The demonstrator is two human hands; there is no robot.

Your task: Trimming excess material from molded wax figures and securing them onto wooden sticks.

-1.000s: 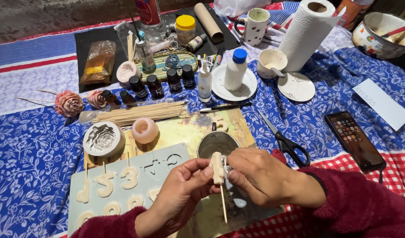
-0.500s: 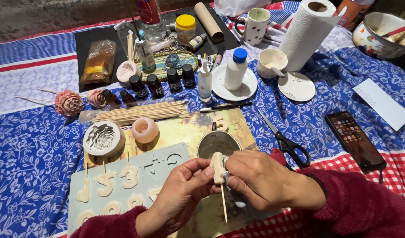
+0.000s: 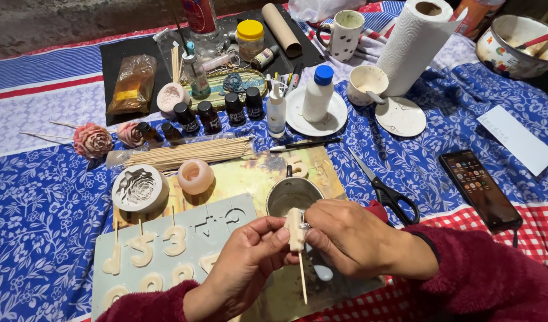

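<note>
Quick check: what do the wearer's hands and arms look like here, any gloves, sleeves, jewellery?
Both hands are bare, no gloves. The left hand and the right hand come out of fuzzy dark red knit sleeves reaching to the wrists. A small ring seems to sit on a right-hand finger; too small to be sure.

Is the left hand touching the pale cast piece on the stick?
Touching. The head view shows the left hand with its fingertips pressed against the pale cast piece.

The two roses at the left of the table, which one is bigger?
The pink rose nearest the table's left edge is bigger. The small rose just to its right, beside the dark bottles, is clearly smaller and paler.
</note>
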